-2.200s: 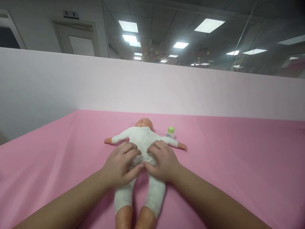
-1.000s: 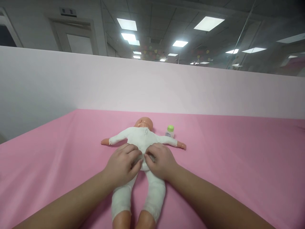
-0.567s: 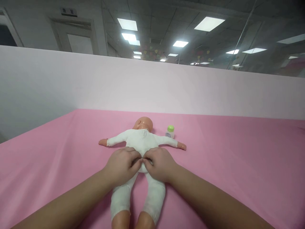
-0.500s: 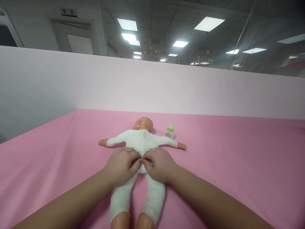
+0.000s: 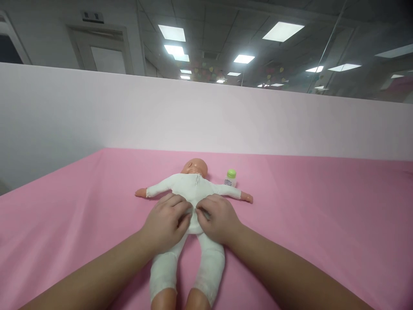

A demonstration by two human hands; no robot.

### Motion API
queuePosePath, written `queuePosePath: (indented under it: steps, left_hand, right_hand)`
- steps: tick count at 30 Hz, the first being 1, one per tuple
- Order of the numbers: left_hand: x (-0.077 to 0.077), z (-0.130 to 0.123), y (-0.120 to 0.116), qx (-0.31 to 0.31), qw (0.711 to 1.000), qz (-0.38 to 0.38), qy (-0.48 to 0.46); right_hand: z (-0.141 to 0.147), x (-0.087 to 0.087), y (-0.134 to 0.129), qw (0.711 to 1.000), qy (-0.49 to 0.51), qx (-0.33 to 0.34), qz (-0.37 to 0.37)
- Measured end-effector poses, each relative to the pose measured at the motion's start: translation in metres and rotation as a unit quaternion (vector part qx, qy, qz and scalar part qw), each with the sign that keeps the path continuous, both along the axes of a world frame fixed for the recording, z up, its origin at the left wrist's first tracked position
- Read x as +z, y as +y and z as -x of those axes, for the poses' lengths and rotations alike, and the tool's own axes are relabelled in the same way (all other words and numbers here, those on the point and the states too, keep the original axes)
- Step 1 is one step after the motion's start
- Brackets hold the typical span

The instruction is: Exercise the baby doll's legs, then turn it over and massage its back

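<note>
A doll with a white cloth body [image 5: 190, 187] lies stretched out, its arms spread to both sides and its bare head [image 5: 195, 167] at the far end. My left hand [image 5: 168, 221] rests on the left side of its lower torso, fingers curled and pinched together. On the right side of the torso is my right hand [image 5: 218, 218], curled the same way, a small gap from the left one. What the fingertips of either hand hold, if anything, is too small to make out.
The doll lies on a pink sheet [image 5: 306, 215]. Beyond its right arm stands a small clear bottle with a green cap [image 5: 231, 174]. A pale padded wall [image 5: 226, 120] rises behind the sheet.
My hands have moved slightly apart and a little up the torso; their fingertips were almost touching before. The doll has shifted very slightly to the right.
</note>
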State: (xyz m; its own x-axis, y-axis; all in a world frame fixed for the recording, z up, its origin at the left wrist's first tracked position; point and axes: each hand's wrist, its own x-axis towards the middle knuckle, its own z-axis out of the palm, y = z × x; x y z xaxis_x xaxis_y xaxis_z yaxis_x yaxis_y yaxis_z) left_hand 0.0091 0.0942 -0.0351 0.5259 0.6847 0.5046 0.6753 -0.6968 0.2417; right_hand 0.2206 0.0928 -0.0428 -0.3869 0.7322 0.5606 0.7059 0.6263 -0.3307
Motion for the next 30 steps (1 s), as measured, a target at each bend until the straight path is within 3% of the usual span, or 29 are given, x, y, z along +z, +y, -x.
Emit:
queuePosePath:
  steps: [3, 10, 14, 25, 30]
  left_hand:
    - [-0.001, 0.0, 0.0, 0.006, 1.0, -0.024, 0.002]
    - [-0.003, -0.001, 0.005, 0.037, 0.995, 0.097, -0.006]
    - [-0.003, 0.0, 0.009, 0.044, 0.991, 0.125, -0.022]
    - [-0.005, 0.001, 0.008, 0.037, 0.993, 0.114, -0.012]
    - [-0.009, 0.002, 0.008, 0.036, 0.997, 0.068, 0.012]
  right_hand:
    - [0.0, 0.001, 0.001, 1.0, -0.005, -0.019, -0.016]
    - [0.001, 0.006, -0.002, 0.996, -0.046, -0.021, 0.073]
    - [0.0, 0.009, -0.002, 0.995, -0.044, -0.006, 0.094]
    - [0.0, 0.002, 0.001, 0.996, -0.015, 0.001, 0.083]
    - [0.0, -0.003, 0.001, 0.998, 0.004, -0.005, 0.063]
